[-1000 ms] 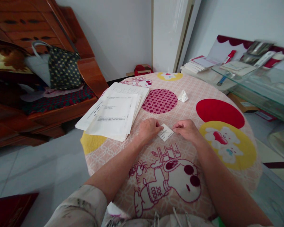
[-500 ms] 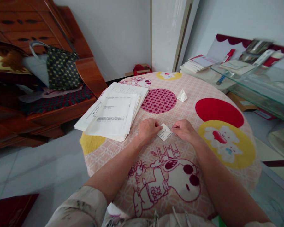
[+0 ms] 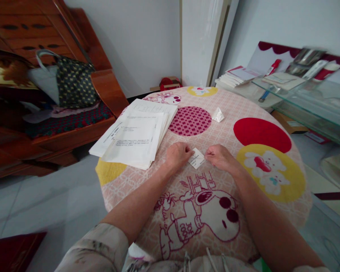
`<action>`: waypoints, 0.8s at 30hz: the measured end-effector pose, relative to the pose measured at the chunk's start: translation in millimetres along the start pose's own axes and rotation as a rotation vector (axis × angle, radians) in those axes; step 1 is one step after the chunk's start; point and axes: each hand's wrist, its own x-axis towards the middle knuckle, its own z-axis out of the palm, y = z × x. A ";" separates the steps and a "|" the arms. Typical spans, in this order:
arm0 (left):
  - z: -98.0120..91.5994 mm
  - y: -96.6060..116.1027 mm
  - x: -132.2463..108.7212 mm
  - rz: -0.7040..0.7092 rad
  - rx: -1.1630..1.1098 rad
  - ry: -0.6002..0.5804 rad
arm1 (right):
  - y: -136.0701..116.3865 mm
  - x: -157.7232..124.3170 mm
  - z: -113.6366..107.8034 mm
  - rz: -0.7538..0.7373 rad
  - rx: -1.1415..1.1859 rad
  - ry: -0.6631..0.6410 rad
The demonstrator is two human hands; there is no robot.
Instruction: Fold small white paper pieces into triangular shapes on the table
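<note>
A small folded piece of paper (image 3: 197,158), white with dark print, lies between my hands on the patterned tablecloth (image 3: 215,177). My left hand (image 3: 179,155) is closed, its fingertips pinching the paper's left corner. On the other side, my right hand (image 3: 219,155) has its thumb and finger pressed together at the right corner. Farther back on the cloth stands a small white folded-paper shape (image 3: 218,115), pointed at the top, with neither hand on it. To the left of my left hand rests a stack of printed sheets (image 3: 133,138).
A glass shelf (image 3: 306,102) with several items borders the table on the right, near a pile of papers (image 3: 235,77). A wooden bench (image 3: 107,88) holding a dark patterned bag (image 3: 75,81) stands to the left. A white pillar (image 3: 201,41) rises behind the table.
My right hand has shifted very slightly at the paper's right corner. Otherwise the hands, the folded paper and the stack look the same.
</note>
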 end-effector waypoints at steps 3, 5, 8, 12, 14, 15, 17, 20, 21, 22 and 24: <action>1.2 -0.5 -0.1 -0.001 0.011 0.004 | -3.2 0.0 -0.4 0.008 -0.045 0.010; 1.6 -0.8 -0.1 0.008 0.016 0.007 | -4.4 0.3 0.0 0.018 -0.073 0.015; 1.5 -0.4 -0.3 0.018 0.040 0.001 | -6.2 1.2 1.1 0.017 -0.119 0.029; 2.2 1.7 -2.4 0.027 0.098 -0.011 | -8.7 2.7 1.4 0.015 -0.125 0.057; 3.3 2.5 -3.8 0.046 0.124 -0.005 | -9.1 3.3 0.8 0.052 -0.079 0.055; 3.8 2.8 -4.4 0.056 0.136 -0.003 | -8.8 3.4 0.3 0.088 -0.035 0.043; 4.4 3.2 -5.3 0.067 0.157 -0.002 | -7.2 3.3 -0.8 0.167 0.084 0.001; 3.7 3.7 -5.7 0.070 0.169 -0.012 | -2.8 2.3 -2.5 0.227 0.278 -0.047; 3.2 3.8 -5.7 0.071 0.166 -0.014 | -1.2 1.9 -2.8 0.233 0.337 -0.048; 2.7 3.9 -5.7 0.074 0.161 -0.016 | 0.2 1.4 -3.0 0.237 0.390 -0.040; 2.2 3.9 -5.6 0.076 0.152 -0.017 | 1.7 0.7 -2.4 0.241 0.471 -0.010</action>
